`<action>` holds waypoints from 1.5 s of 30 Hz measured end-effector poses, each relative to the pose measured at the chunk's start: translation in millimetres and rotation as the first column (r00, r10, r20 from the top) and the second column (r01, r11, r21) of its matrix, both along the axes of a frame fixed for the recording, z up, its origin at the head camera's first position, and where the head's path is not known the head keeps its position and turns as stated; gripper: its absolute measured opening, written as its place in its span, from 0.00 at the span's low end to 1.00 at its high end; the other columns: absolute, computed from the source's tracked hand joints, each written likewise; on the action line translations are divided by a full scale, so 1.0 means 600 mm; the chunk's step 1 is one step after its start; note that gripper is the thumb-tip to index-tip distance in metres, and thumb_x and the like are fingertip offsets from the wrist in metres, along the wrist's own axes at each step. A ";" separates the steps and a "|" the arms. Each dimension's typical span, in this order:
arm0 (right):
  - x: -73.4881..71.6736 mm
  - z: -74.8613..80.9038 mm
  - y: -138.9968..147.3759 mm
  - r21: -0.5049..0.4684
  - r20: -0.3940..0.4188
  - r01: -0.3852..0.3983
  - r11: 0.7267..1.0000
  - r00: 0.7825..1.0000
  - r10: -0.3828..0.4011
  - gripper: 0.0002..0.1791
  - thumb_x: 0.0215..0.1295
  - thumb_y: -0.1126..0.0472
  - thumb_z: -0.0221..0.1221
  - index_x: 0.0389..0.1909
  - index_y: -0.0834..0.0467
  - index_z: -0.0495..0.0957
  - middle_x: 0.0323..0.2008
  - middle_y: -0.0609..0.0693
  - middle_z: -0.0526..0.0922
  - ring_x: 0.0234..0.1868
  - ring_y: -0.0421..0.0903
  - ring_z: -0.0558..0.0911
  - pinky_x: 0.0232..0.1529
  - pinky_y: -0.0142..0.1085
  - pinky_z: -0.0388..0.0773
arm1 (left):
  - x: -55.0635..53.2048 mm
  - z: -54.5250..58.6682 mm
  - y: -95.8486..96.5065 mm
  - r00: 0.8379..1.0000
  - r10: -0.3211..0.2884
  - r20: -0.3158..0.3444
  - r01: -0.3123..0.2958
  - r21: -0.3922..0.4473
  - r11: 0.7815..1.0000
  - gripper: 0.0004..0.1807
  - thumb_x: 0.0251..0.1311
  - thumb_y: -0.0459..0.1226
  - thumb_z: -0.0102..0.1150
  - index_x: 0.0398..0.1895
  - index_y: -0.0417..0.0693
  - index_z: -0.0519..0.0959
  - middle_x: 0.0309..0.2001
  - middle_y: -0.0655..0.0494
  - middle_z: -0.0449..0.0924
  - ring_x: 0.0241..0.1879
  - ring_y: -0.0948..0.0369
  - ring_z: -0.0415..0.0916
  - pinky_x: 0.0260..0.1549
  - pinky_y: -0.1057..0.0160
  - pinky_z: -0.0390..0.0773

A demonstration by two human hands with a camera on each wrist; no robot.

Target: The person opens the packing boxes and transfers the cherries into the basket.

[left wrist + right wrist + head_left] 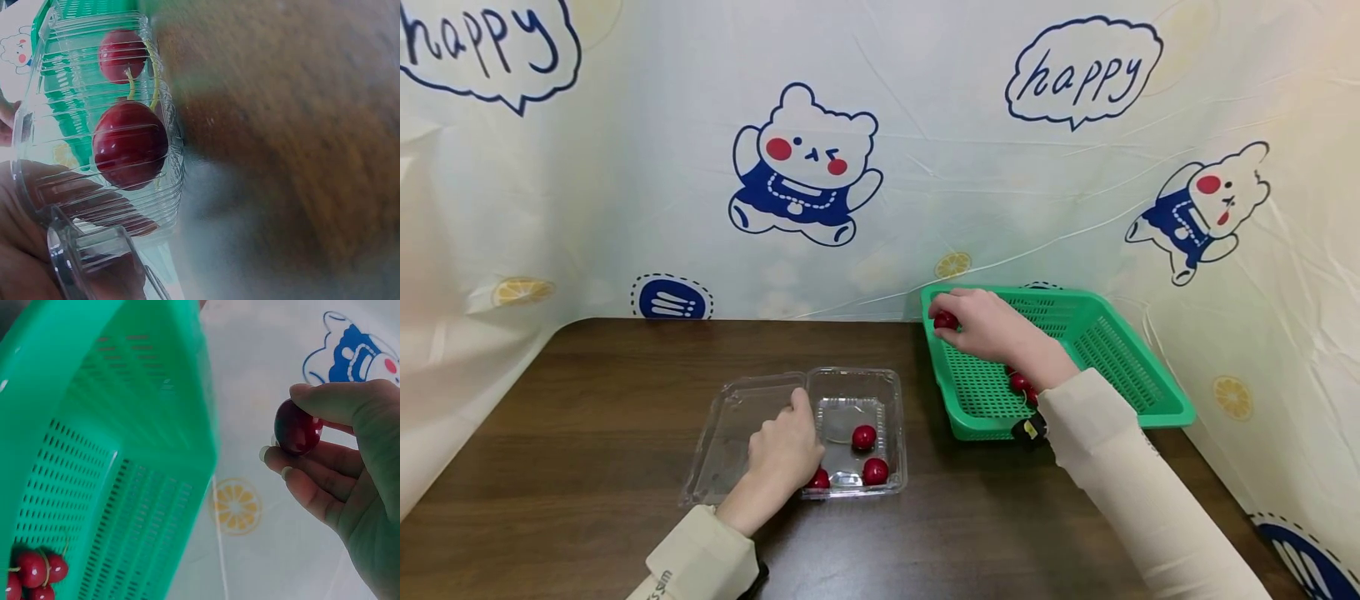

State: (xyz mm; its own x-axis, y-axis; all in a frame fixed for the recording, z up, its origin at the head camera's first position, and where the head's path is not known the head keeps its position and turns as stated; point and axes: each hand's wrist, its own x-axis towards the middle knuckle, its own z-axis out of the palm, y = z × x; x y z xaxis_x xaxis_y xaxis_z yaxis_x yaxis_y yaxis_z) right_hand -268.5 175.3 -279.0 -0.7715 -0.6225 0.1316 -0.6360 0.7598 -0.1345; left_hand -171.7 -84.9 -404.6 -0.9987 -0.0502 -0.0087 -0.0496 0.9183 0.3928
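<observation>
A clear plastic clamshell box [891,417] lies open on the table, its lid folded out to the left. My left hand [786,446] grips the box at the hinge side, a finger showing through the clear wall in the left wrist view. Three red cherries lie inside, including a cherry [863,437] near the middle and a large cherry [130,145] close to the front wall. Over the far left corner of the green basket [958,421], my right hand [988,329] pinches a single cherry [299,428] between thumb and fingers.
Several cherries [34,572] with stems sit in the basket, partly hidden by the right forearm in the head view. The brown wooden table [587,433] meets a patterned curtain [925,167] along its back edge.
</observation>
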 end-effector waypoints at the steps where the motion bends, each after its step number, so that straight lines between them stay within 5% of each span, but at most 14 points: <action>1: -0.001 -0.001 0.004 -0.002 0.004 0.004 1.000 1.000 -0.004 0.11 0.63 0.61 0.64 0.46 0.58 0.79 0.40 0.51 0.83 0.39 0.46 0.82 0.43 0.42 0.80 | 0.000 0.000 0.000 1.000 0.001 0.000 -0.001 0.000 1.000 0.21 0.51 0.34 0.59 0.45 0.39 0.63 0.30 0.43 0.79 0.26 0.41 0.79 0.23 0.46 0.74; 14: -0.012 -0.012 0.051 0.013 0.063 0.105 0.994 0.992 -0.106 0.15 0.65 0.59 0.63 0.51 0.58 0.79 0.48 0.55 0.84 0.45 0.50 0.83 0.48 0.46 0.81 | 0.000 -0.003 -0.002 1.000 -0.005 0.004 0.005 0.000 1.000 0.21 0.52 0.34 0.60 0.45 0.39 0.63 0.29 0.44 0.79 0.24 0.43 0.79 0.21 0.48 0.73; 45: -0.039 -0.058 0.158 0.110 0.117 0.239 0.965 0.961 -0.251 0.13 0.66 0.62 0.60 0.49 0.62 0.79 0.37 0.56 0.84 0.27 0.43 0.77 0.35 0.43 0.77 | 0.001 -0.002 -0.001 1.000 -0.003 -0.020 0.003 -0.003 1.000 0.21 0.51 0.34 0.60 0.44 0.38 0.63 0.30 0.42 0.79 0.26 0.41 0.79 0.22 0.46 0.74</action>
